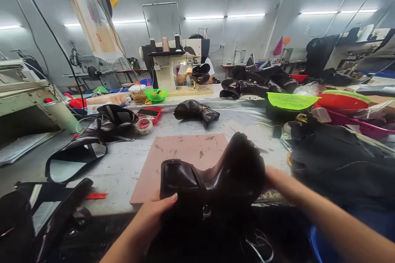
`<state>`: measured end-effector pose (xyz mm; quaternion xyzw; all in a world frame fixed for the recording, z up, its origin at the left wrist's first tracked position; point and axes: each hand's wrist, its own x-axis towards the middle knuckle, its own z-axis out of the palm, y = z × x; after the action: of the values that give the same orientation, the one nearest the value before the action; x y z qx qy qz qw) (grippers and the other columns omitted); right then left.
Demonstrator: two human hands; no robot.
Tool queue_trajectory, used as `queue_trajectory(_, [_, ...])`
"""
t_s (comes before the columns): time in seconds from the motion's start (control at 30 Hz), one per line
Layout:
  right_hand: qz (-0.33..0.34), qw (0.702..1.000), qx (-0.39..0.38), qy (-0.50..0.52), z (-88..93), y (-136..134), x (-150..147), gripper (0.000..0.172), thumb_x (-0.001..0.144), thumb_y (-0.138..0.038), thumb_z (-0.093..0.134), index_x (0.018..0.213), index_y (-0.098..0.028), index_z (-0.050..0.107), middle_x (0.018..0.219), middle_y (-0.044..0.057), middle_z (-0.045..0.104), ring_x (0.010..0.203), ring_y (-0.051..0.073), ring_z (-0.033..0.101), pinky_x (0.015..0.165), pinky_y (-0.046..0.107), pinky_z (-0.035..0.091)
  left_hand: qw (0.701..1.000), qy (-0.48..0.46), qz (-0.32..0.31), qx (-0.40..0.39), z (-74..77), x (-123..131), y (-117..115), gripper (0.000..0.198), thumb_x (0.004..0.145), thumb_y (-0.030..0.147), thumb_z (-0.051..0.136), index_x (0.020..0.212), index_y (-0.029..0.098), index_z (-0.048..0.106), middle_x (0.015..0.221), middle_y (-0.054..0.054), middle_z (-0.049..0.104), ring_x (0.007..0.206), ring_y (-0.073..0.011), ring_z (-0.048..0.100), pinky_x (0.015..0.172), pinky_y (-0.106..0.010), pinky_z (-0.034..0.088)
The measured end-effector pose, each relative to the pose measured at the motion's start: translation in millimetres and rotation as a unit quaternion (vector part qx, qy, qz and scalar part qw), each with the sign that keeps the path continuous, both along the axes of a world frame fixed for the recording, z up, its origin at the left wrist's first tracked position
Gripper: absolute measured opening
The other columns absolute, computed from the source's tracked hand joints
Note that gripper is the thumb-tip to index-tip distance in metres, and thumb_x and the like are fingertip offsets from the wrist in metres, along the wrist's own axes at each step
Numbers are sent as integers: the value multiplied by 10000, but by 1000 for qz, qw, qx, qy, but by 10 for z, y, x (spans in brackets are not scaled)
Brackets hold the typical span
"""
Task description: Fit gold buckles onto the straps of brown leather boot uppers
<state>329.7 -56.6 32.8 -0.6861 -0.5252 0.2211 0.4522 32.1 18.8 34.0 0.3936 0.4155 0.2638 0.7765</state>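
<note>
Between my hands is a glossy black leather boot upper (216,176), held at the table's front edge, with a strap and a small metal ring on its near side. My left hand (159,209) grips its left end, thumb laid along the side and fingers hidden behind. At the right end, the wider toe part, my right hand (273,178) holds on, its fingers mostly hidden by the leather. Just beyond lies a pinkish board (188,148), flat on the table. Another black boot upper (196,111) rests farther back.
More black uppers lie at the left (77,152) and in a pile (259,78) at the back right. A green basket (291,100), dark cloth (333,164) and a red tray (156,116) stand around. Across the table a person works at a sewing machine (168,70).
</note>
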Motion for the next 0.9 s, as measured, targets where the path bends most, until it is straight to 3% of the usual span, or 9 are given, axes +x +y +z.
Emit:
queue_trajectory(0.07, [-20,963,-95,251,-254,-2,-178,359,839,-451,445,678,-186,625,573,33,640,509,157,592,483,282,471,999,-43,2,-33,-44,9,39,275,602,326,753,814,156,717,828,-74,719,843,-251,654,815,-334,490])
queue_trajectory(0.13, [-33,886,-124,445,-383,35,-305,222,761,-433,574,791,-220,625,644,9,665,558,161,606,506,279,489,995,-97,12,-35,-102,29,53,317,535,362,789,783,174,728,842,-60,722,878,-258,649,826,-318,492])
queue_trajectory(0.2, [-27,833,-117,540,-403,100,-345,236,694,-425,647,823,-230,615,659,0,668,560,162,604,501,273,492,992,-119,19,-28,-150,56,45,344,482,331,818,777,177,732,845,-54,724,870,-261,653,810,-307,503])
queue_trajectory(0.27, [-13,812,-106,574,-372,182,-308,280,620,-384,712,826,-219,615,673,5,672,572,167,608,508,270,497,994,-95,24,-53,-172,80,28,277,541,274,794,780,148,732,836,-70,724,825,-255,664,777,-307,514])
queue_trajectory(0.47, [-67,860,15,505,-343,417,-185,489,486,-197,798,918,-212,571,675,-22,671,559,139,592,517,230,478,975,-142,17,-172,-140,107,14,188,735,253,637,806,105,729,803,-97,723,833,-254,667,877,-347,468])
queue_trajectory(0.53, [-79,852,14,517,-370,434,-249,344,524,-250,779,793,-197,572,569,-39,626,504,123,562,495,219,458,957,-224,-31,-179,-150,105,19,296,778,354,579,858,107,723,845,-107,718,926,-282,639,959,-399,401])
queue_trajectory(0.63, [1,803,-68,592,-388,387,-401,224,637,-370,695,695,-183,586,529,-25,598,511,131,566,526,237,465,938,-329,-13,-107,-203,84,-3,448,743,488,577,966,118,695,931,-119,703,1043,-328,573,1008,-456,328])
queue_trajectory(0.73, [76,776,-116,616,-347,344,-504,208,698,-377,644,772,-183,626,627,7,654,598,162,610,576,269,476,955,-267,17,-130,-248,61,-83,345,733,358,622,957,106,695,922,-119,705,1012,-325,592,982,-443,359])
queue_trajectory(0.9, [26,839,-106,533,-265,422,-485,171,490,-195,763,571,-167,615,487,-19,613,474,142,569,506,250,454,954,-170,15,-246,-218,99,-214,252,742,204,556,857,46,714,875,-139,709,936,-298,630,943,-392,398])
